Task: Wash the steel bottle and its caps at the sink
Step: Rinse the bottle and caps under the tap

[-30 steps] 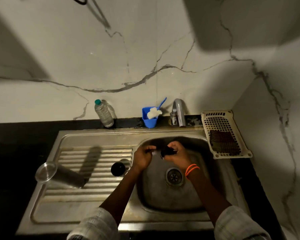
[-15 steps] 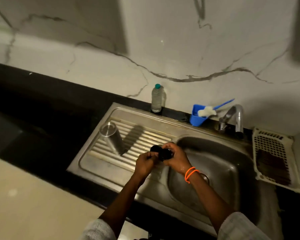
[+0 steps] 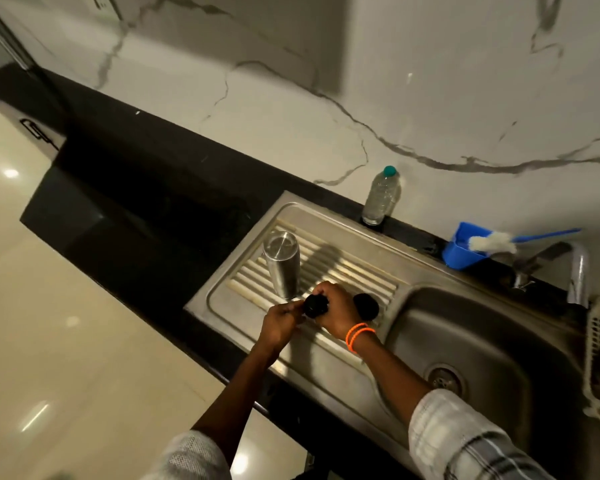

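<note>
- Steel bottle (image 3: 282,264): stands inverted on the ribbed drainboard (image 3: 347,271), just left of both hands.
- Black cap (image 3: 315,305): gripped in the right hand (image 3: 336,311), pinched by the left hand (image 3: 280,322).
- Second black cap (image 3: 367,305): on the drainboard — beside the right hand.

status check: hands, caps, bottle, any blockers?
Both hands, left hand and right hand, grip black cap over drainboard. Second cap beside. Steel bottle stands inverted. Nothing blocking.
</note>
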